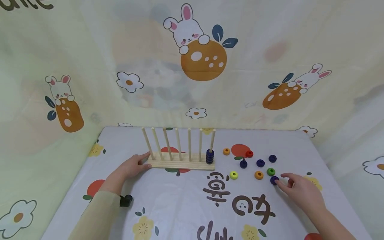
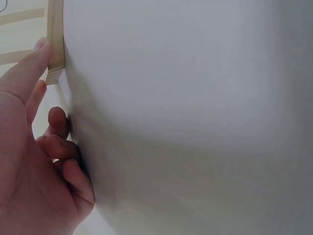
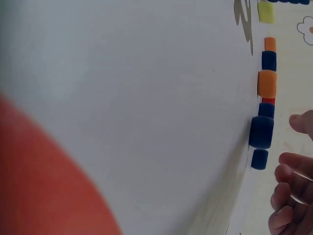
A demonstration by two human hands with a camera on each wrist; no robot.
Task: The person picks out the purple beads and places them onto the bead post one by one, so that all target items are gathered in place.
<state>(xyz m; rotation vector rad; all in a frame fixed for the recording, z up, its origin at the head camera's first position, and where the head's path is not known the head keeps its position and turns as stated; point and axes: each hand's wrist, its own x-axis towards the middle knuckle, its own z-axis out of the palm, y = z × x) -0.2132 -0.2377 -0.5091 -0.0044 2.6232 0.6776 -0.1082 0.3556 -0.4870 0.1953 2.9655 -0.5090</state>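
Observation:
A wooden peg stand (image 1: 181, 163) with several upright pegs stands toward the back of the table. Dark blue beads (image 1: 210, 156) are stacked on its rightmost peg. My left hand (image 1: 132, 166) grips the stand's left end, thumb at the front and a finger behind; the left wrist view shows the thumb against the wooden base (image 2: 56, 36). At the right, my right hand (image 1: 303, 191) hovers with thumb and index finger parted, close to a dark blue bead (image 1: 274, 180). In the right wrist view its fingers appear apart from the nearest blue bead (image 3: 261, 132).
Loose beads lie right of the stand: a green bead (image 1: 271, 172), orange beads (image 1: 259, 175), a yellow-green bead (image 1: 233, 175), a red bead (image 1: 249, 154) and several dark blue ones (image 1: 260, 163). A printed cloth (image 1: 174, 206) covers the table; a patterned curtain (image 1: 156, 106) hangs behind.

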